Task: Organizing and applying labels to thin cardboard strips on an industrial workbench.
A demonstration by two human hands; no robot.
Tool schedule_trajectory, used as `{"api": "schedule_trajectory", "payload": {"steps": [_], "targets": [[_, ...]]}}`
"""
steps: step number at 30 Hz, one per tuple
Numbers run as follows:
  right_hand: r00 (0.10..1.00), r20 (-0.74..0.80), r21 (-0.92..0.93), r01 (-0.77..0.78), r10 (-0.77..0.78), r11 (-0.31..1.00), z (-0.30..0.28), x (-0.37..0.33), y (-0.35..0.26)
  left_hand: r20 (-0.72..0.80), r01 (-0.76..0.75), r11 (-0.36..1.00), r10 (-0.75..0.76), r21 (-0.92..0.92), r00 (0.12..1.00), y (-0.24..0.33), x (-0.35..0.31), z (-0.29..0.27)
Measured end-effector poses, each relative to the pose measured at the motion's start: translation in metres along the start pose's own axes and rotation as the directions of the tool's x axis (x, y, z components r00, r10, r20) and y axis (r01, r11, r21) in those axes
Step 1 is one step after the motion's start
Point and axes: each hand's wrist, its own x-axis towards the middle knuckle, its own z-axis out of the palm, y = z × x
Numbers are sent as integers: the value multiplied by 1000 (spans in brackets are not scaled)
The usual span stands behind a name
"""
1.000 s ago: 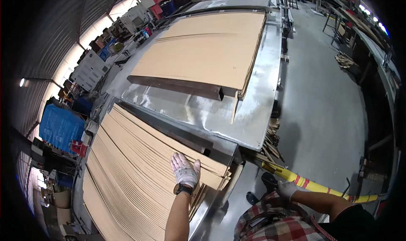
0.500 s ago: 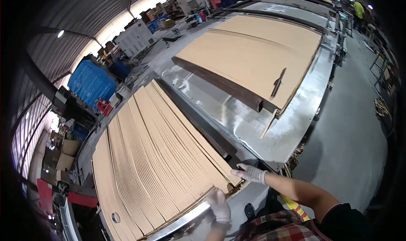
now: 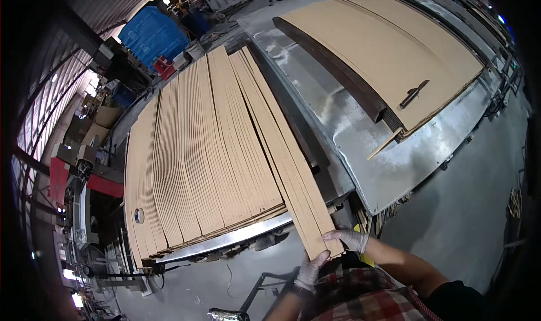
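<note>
Tan strips (image 3: 301, 200), their near ends between both gloved hands (image 3: 309, 272).

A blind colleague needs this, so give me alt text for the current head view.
Gloved left hand and right hand grip the near end of long tan strips, beside a wider row of strips; a dark knife-like tool lies on tan sheets at right.

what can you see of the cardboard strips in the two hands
The cardboard strips look long, narrow, flat and plain tan, lying lengthwise together with dark lines between them. They run along the right side of the wider stack, a dark gap showing between. Their near ends jut past the stack's near edge, where the left hand and right hand grip them.
</note>
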Motion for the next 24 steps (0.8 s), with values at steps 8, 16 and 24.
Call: {"api": "schedule_trajectory", "payload": {"steps": [8, 16, 24], "targets": [[999, -35, -37, -18, 17, 999, 39, -62, -22, -99, -163, 985, 156, -62, 983, -9, 20, -13], [972, 42, -42, -229, 231, 973, 23, -291, 106, -294, -22, 999, 13, -25, 956, -36, 9, -24], [988, -103, 147, -97, 113, 984, 70, -431, 180, 442, 377, 893, -244, -243, 863, -80, -91, 41]]}}
